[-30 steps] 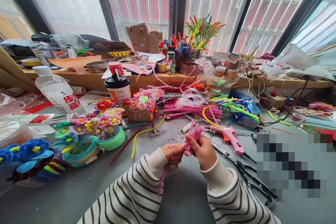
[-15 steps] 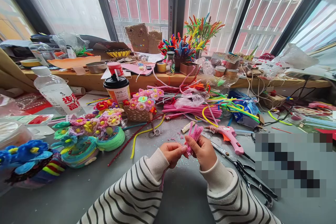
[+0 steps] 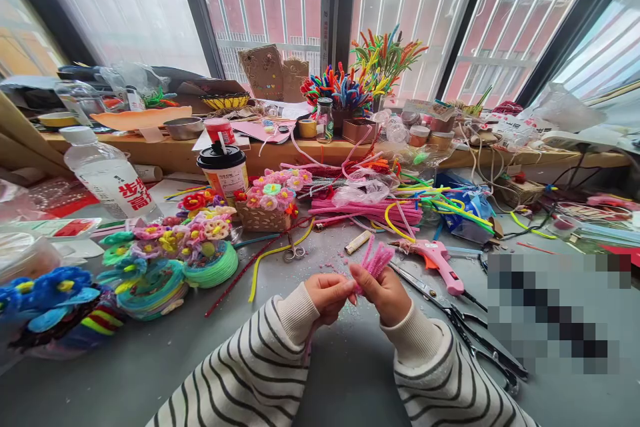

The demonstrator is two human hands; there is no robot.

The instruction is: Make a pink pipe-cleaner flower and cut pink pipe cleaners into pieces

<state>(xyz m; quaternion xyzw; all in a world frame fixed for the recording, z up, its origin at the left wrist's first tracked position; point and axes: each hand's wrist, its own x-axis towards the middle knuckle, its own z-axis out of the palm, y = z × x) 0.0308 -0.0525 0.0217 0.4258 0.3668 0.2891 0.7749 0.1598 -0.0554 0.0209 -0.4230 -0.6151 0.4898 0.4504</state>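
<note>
A small bunch of short pink pipe cleaners (image 3: 379, 258) fans upward from my right hand (image 3: 386, 295), whose thumb and fingers are closed around it. My left hand (image 3: 326, 295) pinches at the lower end of the bunch, touching my right fingertips. From beneath the left hand a pink pipe cleaner seems to trail down beside the striped sleeve. Exactly what sits between the left fingertips is mostly hidden. Close to the right hand lie large scissors (image 3: 453, 310) and a pink glue gun (image 3: 439, 261). Just beyond the bunch is a lighter (image 3: 359, 242).
Small scissors (image 3: 295, 252) and a yellow pipe cleaner (image 3: 256, 273) lie left of centre. Flower-topped pipe-cleaner baskets (image 3: 210, 263), a coffee cup (image 3: 223, 170) and a bottle (image 3: 107, 177) crowd the left. Behind the hands is a pile of pink pipe cleaners (image 3: 367, 212).
The pink bunch has tipped to the right and its stems show more spread. My right hand has turned slightly with it, while my left hand has barely shifted.
</note>
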